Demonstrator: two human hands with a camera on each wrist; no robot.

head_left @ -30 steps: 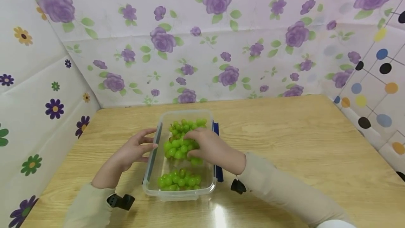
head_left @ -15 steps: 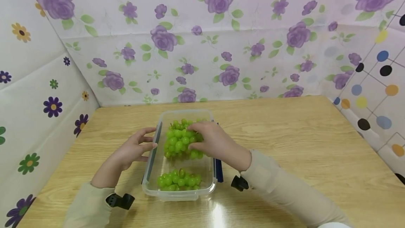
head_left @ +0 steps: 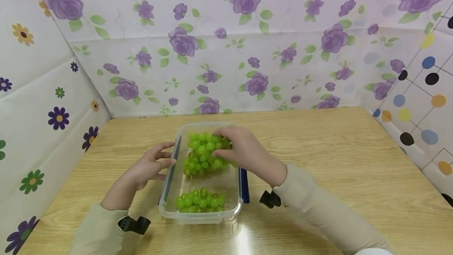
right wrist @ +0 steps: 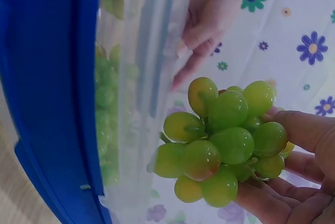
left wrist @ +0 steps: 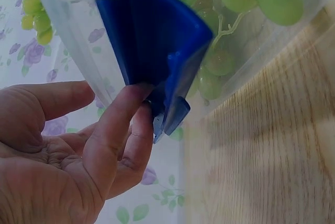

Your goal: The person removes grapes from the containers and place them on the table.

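Observation:
A clear plastic food container (head_left: 199, 216) stands on the table, with blue side latches hanging open. My right hand (head_left: 244, 148) pinches a bunch of green grapes (right wrist: 225, 135) above the container's far half, thumb and fingers at the bunch's side. Beneath it lie more grapes (head_left: 194, 166), partly hidden by the held bunch and the hand. Another grape bunch (head_left: 199, 200) rests at the container's near end. At the left wall, my left hand (head_left: 152, 166) has loosely bent fingers touching the rim; in the left wrist view its fingertips meet a blue latch (left wrist: 152, 30).
The wooden table (head_left: 318, 160) stretches to the right of the container. Flower-print cloth (head_left: 226, 70) hangs behind it, with patterned cloths along both sides. The right blue latch (head_left: 245, 186) sticks out beside the container. A dark wrist camera (head_left: 270, 199) sits below my right wrist.
My right hand has lifted the grape bunch and shifted it slightly away and to the right, showing more grapes beneath. The left hand and container have stayed in place.

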